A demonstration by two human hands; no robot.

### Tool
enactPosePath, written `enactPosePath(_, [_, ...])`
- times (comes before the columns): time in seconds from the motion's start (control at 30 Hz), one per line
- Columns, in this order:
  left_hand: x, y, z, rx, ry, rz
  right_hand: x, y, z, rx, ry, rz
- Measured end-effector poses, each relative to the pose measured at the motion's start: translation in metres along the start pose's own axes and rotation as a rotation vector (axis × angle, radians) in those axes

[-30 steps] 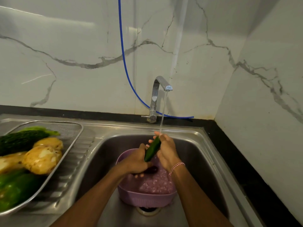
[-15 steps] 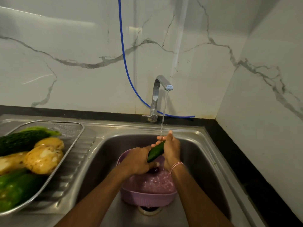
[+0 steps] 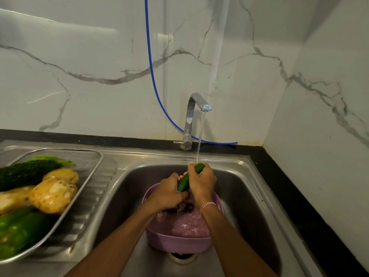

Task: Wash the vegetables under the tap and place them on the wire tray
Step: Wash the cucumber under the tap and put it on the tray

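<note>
Green cucumber (image 3: 184,182) runs tilted between my two hands over the steel sink (image 3: 251,196), its upper end under the thin stream of water (image 3: 200,136) falling from the chrome tap (image 3: 192,116). Both my forearms reach forward from the near edge and meet above the basin. My right hand (image 3: 202,182), a red-and-white thread band (image 3: 206,205) on its wrist, curls round the upper part, fingers wrapped close over it. My left hand (image 3: 166,193) grips the lower end, knuckles up, so the tip is hidden.

Below my hands a lilac plastic colander (image 3: 179,243) sits in the sink over the drain, wet inside, with something dark in it that I cannot make out.

To the left, on the ribbed draining board, the wire tray (image 3: 95,168) holds a bitter gourd (image 3: 28,172), potatoes (image 3: 53,194) and green capsicum (image 3: 18,232), well apart from the cucumber. A blue hose (image 3: 151,76) hangs down the marble wall behind the tap.
</note>
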State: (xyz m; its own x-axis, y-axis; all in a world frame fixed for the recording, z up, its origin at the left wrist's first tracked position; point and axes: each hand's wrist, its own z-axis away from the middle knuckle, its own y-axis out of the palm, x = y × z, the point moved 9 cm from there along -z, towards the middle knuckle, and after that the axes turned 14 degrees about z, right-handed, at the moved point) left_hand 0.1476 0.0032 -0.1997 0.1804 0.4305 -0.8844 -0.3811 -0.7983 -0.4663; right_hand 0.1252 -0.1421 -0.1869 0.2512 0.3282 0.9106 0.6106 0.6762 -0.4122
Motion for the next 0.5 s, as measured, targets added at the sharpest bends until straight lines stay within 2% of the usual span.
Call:
enactPosePath(0.1, [-0.001,0.009,0.005,0.074,-0.006,0.056,-0.021,0.004,-0.003,0.035,0.202,-0.167])
enactPosePath(0.17, [0.000,0.001,0.002,0.031,0.033,-0.034,-0.028,0.016,0.001,0.202,0.289,-0.350])
enactPosePath(0.23, [0.003,-0.006,-0.001,-0.018,0.049,-0.033,-0.017,0.027,0.010,0.400,0.297,-0.558])
enactPosePath(0.3, [0.007,-0.006,-0.002,-0.022,0.031,0.086,-0.003,0.033,0.018,0.530,0.260,-0.681])
enactPosePath(0.4, [0.009,-0.004,-0.004,-0.012,-0.007,0.266,0.011,0.038,0.023,0.601,0.202,-0.732])
enactPosePath(0.5, [0.014,0.005,-0.002,0.070,-0.087,0.421,0.012,0.039,0.023,0.614,0.208,-0.731])
